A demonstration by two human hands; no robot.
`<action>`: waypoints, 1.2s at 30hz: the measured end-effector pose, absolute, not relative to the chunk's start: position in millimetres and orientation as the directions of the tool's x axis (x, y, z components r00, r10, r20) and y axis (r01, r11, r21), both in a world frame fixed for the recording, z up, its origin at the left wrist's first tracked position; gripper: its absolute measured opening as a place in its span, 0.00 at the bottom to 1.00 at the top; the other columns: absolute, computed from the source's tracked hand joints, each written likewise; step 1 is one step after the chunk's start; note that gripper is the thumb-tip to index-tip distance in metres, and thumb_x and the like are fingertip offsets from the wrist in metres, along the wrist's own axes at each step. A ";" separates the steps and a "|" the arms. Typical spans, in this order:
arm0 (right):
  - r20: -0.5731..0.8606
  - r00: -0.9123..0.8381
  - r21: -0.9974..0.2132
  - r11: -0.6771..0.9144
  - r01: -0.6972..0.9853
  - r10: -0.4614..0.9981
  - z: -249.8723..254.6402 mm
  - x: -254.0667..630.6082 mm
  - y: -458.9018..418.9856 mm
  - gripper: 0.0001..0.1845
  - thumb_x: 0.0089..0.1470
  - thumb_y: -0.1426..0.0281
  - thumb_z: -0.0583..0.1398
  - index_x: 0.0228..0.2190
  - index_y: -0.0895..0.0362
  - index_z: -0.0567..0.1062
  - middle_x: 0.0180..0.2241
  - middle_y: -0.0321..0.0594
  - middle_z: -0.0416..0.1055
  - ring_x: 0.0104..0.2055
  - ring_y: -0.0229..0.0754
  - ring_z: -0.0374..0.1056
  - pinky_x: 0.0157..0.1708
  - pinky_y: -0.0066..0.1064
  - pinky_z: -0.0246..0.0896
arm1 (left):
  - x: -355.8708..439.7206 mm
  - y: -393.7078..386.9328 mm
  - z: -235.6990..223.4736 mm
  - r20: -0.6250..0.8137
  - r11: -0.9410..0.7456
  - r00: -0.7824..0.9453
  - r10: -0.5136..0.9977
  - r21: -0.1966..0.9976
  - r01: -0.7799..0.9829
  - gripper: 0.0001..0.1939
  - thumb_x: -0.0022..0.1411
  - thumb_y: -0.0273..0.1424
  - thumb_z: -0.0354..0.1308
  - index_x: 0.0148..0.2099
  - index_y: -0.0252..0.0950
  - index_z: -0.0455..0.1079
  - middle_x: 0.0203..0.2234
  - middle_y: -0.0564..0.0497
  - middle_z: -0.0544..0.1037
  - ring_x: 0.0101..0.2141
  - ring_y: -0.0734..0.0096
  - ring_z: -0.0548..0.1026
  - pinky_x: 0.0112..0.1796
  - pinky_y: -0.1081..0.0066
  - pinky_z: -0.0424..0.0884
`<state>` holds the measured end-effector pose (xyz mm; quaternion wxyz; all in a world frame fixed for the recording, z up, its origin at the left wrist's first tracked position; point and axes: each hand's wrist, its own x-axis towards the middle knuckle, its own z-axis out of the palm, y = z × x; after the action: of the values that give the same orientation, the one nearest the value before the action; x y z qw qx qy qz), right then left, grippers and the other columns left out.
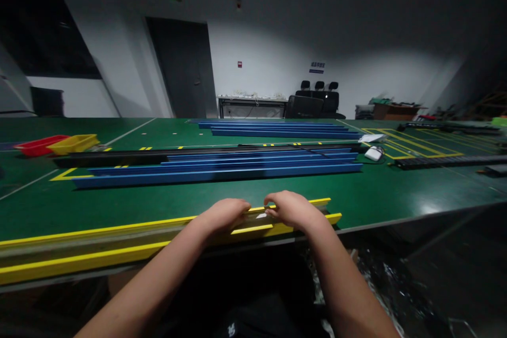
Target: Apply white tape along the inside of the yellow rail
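A long yellow channel rail [119,228], grey inside, lies along the front edge of the green table. Over its right part, my left hand [227,214] reaches into the channel with fingers curled together; their tips are partly hidden, and what they hold cannot be made out. Just to the right, my right hand [291,208] bends its index finger and thumb into a pinch above the channel. A small white piece [261,215] shows at the thumb tip, between both hands. Both wrists pass over the rail's near yellow edge.
Several blue rails [222,171] lie beyond the yellow one, with black rails [119,157] behind and more blue rails [277,131] farther back. Red [39,145] and yellow [75,143] bins stand left. A white box [373,153] with a cable sits right on the green table [412,190].
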<state>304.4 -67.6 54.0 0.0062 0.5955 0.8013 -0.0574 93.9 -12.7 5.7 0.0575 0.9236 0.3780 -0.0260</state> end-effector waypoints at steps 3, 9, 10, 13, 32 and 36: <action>-0.087 -0.257 -0.056 0.253 0.966 0.963 58.5 305.6 -64.9 0.20 0.57 0.55 0.58 0.49 0.44 0.75 0.47 0.39 0.77 0.49 0.44 0.72 0.44 0.30 0.62 | 75.7 -10.1 3.4 -0.076 -0.727 0.734 0.675 0.099 0.679 0.09 0.63 0.33 0.50 0.41 0.40 0.71 0.41 0.48 0.79 0.40 0.62 0.77 0.37 0.71 0.68; -0.168 -0.107 0.076 0.121 0.990 0.980 48.0 293.4 -50.1 0.22 0.48 0.53 0.64 0.39 0.55 0.81 0.40 0.51 0.79 0.43 0.52 0.75 0.41 0.36 0.67 | 34.4 -3.4 -4.1 -0.132 -0.691 0.696 0.706 0.090 0.718 0.08 0.61 0.35 0.53 0.39 0.40 0.71 0.39 0.48 0.79 0.39 0.63 0.76 0.37 0.71 0.67; -0.174 -0.096 0.087 0.112 0.990 0.980 45.5 290.2 -47.9 0.22 0.48 0.54 0.65 0.39 0.56 0.82 0.39 0.52 0.79 0.42 0.53 0.76 0.40 0.37 0.68 | 30.3 -3.4 -4.1 -0.135 -0.687 0.694 0.707 0.101 0.720 0.09 0.62 0.35 0.52 0.40 0.40 0.72 0.40 0.48 0.79 0.39 0.63 0.76 0.37 0.72 0.67; -0.173 -0.077 0.114 0.097 0.989 0.982 39.6 279.4 -44.2 0.20 0.47 0.59 0.66 0.39 0.57 0.82 0.40 0.54 0.79 0.42 0.54 0.76 0.40 0.37 0.69 | 26.7 -3.2 -3.6 -0.163 -0.654 0.662 0.732 0.102 0.749 0.11 0.61 0.37 0.52 0.41 0.40 0.73 0.39 0.48 0.80 0.38 0.63 0.76 0.36 0.71 0.67; -0.086 -0.049 0.116 0.059 0.991 0.995 33.0 262.0 -53.4 0.17 0.54 0.78 0.54 0.38 0.60 0.82 0.38 0.56 0.79 0.41 0.53 0.77 0.37 0.40 0.70 | 113.3 -8.4 3.7 -0.168 -0.618 0.611 0.774 0.012 0.786 0.12 0.57 0.31 0.55 0.42 0.40 0.76 0.39 0.40 0.81 0.38 0.55 0.80 0.36 0.66 0.72; -0.069 -0.085 0.091 0.091 0.992 0.994 30.8 270.7 -58.2 0.14 0.56 0.73 0.56 0.38 0.60 0.81 0.38 0.55 0.79 0.41 0.53 0.76 0.39 0.40 0.69 | 120.6 -5.6 -1.1 -0.158 -0.648 0.646 0.747 0.045 0.760 0.11 0.56 0.31 0.55 0.41 0.40 0.75 0.36 0.43 0.82 0.36 0.56 0.80 0.34 0.67 0.71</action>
<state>270.7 -58.2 30.8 0.0563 0.6740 0.7365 0.0103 120.6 -5.6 -1.1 0.0537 0.9056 0.4160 -0.0628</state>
